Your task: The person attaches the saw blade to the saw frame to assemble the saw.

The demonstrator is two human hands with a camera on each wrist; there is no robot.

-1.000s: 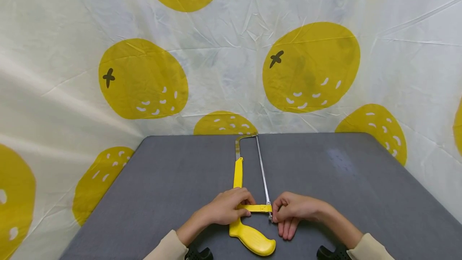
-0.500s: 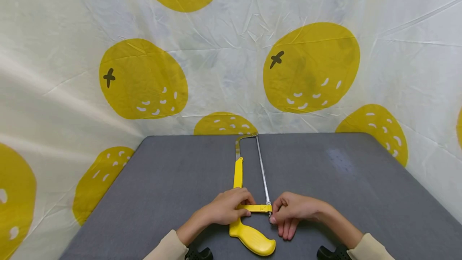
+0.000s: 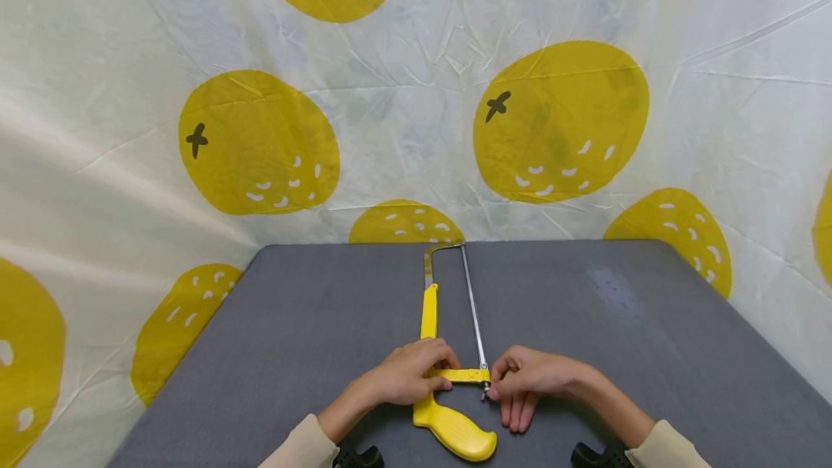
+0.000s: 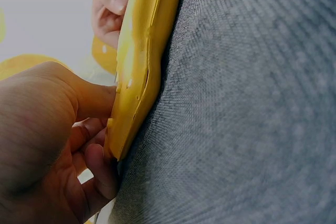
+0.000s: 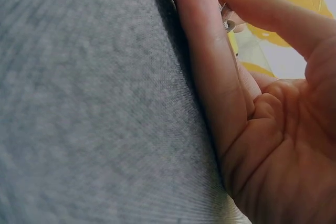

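A hacksaw [image 3: 458,436] with a yellow handle lies on the grey table, its far end at the back edge. My left hand [image 3: 411,372] grips the yellow frame just above the handle, thumb on the near side. In the left wrist view the yellow handle [image 4: 137,72] passes between thumb and fingers. The blade [image 3: 473,308] runs along the saw's right side. At the blade's near end, a small metal wing nut [image 3: 484,392] sits below the yellow arm. My right hand [image 3: 534,375] pinches it between thumb and index finger; its other fingers rest on the table.
The grey cloth-covered table [image 3: 312,309] stretches out around the saw, with a pale patch [image 3: 613,289] at the right. A white curtain [image 3: 403,136] with yellow fruit prints hangs behind and beside it. Dark wrist mounts [image 3: 598,453] show at the front.
The right thumb and index finger have shifted slightly at the wing nut, which has turned a little. The left hand and the hacksaw have stayed in place.
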